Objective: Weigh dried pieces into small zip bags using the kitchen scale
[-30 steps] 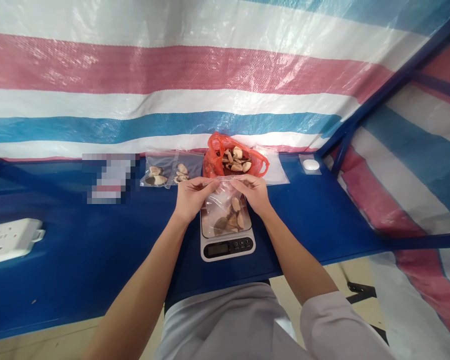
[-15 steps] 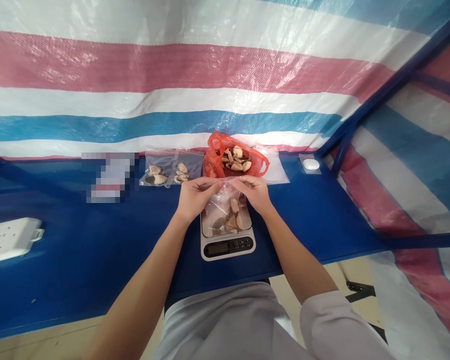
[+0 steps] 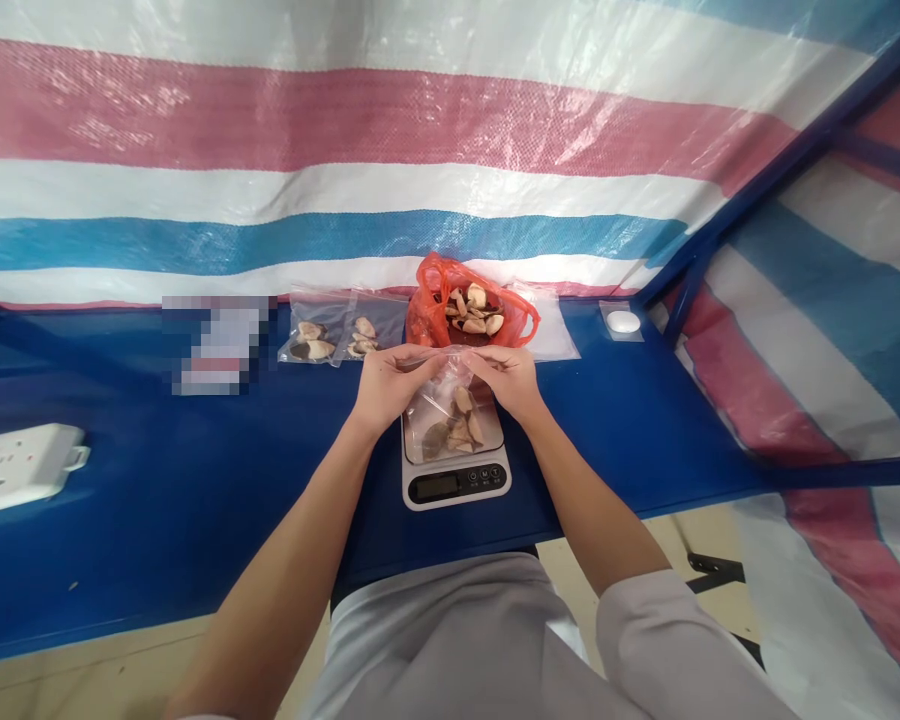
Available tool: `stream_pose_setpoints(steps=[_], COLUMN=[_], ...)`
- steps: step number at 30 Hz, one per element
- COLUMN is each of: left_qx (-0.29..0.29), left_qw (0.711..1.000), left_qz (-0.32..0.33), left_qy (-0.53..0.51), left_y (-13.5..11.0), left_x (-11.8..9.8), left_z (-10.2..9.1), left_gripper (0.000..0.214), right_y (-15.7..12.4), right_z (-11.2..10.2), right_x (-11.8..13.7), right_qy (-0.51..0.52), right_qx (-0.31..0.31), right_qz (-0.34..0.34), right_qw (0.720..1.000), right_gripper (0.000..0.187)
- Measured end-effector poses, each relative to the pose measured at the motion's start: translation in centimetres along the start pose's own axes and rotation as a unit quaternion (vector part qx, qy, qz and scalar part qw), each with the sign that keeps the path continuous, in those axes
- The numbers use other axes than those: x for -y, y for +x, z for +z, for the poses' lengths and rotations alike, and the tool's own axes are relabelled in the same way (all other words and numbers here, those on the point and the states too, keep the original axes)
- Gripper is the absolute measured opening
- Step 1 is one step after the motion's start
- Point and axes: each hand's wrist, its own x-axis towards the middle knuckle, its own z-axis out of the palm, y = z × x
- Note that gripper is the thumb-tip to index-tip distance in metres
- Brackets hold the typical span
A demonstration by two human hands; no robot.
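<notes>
centrally, a white scale (image 3: pixel 457 485) stands on a blue table (image 3: pixel 232 500), a clear bag (image 3: pixel 422 408) of slices (image 3: pixel 459 433) over its pan (image 3: pixel 493 432). the left hand (image 3: pixel 386 385) and right hand (image 3: pixel 513 380) pinch the bag's upper edge; beyond lie a red bag (image 3: pixel 426 315) of similar pieces (image 3: pixel 476 318) and, to its left, two filled pouches (image 3: pixel 313 346).

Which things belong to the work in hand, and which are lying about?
Apparently in use:
clear bag in left hand and right hand
digital scale
red bag of slices
two clear bags with slices

Apparently lying about:
power strip
bagged white object
</notes>
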Motion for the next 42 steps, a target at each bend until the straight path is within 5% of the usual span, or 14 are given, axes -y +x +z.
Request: stream_pose_setpoints(steps=[24,42], left_qx=[-0.024,-0.024], left_qw=[0.997,0.996], left_qz=[0.042,0.017], left_qy=[-0.066,-0.089], left_y=[0.45,0.30], left_x=[0.70,0.47], left_z=[0.10,0.29], left_gripper=[0.023,0.033], right_y=[0.20,0.11], right_z=[0.24,0.69], right_x=[-0.52,-0.13], right_qy=[0.013,0.081], right_qx=[-0.068,-0.045], right_qz=[0.024,0.052], right_qw=[0.997,0.994], right_gripper=[0.034,0.034])
